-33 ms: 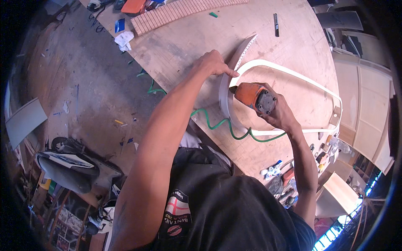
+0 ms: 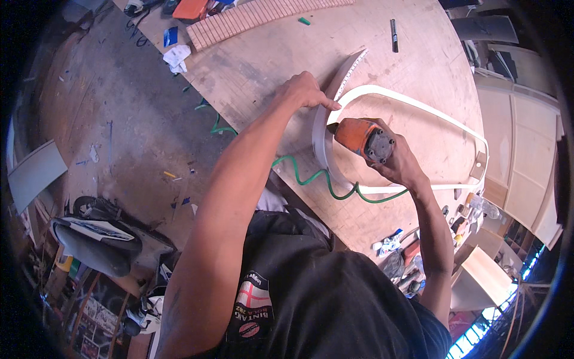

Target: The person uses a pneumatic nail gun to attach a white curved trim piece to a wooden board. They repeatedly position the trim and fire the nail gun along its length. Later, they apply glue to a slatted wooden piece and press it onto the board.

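Observation:
My right hand (image 2: 402, 160) is closed round an orange air nail gun (image 2: 357, 136). The gun's dark nose touches the inner side of a white rounded frame (image 2: 412, 100) at its left curved end. A curved strip (image 2: 320, 128) lies along the outside of that end, its slotted far part (image 2: 353, 70) standing away from the frame. My left hand (image 2: 305, 93) grips the strip just beyond the gun's nose, its thumb reaching over to the frame's edge; the other fingers are partly hidden. A coiled green air hose (image 2: 311, 178) runs across the table toward my right hand.
The wooden table (image 2: 263, 66) carries a slotted wooden strip (image 2: 251, 23) along its far side, a black marker (image 2: 394, 36) and a small green piece (image 2: 305, 21). A white cloth (image 2: 177, 58) lies at the left edge. Bottles and clutter (image 2: 472, 209) stand at right; a motorcycle seat (image 2: 95, 245) is lower left.

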A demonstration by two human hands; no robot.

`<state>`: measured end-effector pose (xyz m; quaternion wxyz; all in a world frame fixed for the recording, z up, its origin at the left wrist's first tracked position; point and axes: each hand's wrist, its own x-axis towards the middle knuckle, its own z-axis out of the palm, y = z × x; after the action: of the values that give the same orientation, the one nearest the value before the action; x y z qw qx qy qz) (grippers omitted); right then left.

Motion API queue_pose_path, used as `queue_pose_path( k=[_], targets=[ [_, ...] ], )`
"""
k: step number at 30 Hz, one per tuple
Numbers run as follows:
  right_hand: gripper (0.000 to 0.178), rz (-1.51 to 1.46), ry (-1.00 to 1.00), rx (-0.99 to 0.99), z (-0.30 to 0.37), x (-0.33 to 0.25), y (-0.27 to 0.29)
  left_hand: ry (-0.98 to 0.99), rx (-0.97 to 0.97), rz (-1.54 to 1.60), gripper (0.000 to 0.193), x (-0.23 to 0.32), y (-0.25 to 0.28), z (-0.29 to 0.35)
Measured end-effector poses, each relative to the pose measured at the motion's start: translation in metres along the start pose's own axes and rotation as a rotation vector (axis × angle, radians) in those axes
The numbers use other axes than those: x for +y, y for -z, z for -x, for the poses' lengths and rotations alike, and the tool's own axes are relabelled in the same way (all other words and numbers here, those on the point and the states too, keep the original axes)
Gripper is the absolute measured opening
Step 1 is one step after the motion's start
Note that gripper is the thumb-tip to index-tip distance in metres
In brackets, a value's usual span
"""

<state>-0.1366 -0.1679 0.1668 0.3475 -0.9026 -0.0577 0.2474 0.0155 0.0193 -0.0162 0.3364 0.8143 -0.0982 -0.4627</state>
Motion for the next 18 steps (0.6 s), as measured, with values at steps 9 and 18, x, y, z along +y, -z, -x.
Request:
queue_pose_path(
  k=[9, 18],
  targets=[
    [0.071, -0.003, 0.001, -0.011, 0.0, -0.002, -0.002, -0.037, 0.057, 0.003, 0.075, -0.003, 0.0, -0.007],
    [0.072, 0.014, 0.002, -0.023, 0.004, 0.001, -0.008, -0.113, 0.188, 0.017, 0.068, -0.01, -0.007, -0.011]
  ],
)
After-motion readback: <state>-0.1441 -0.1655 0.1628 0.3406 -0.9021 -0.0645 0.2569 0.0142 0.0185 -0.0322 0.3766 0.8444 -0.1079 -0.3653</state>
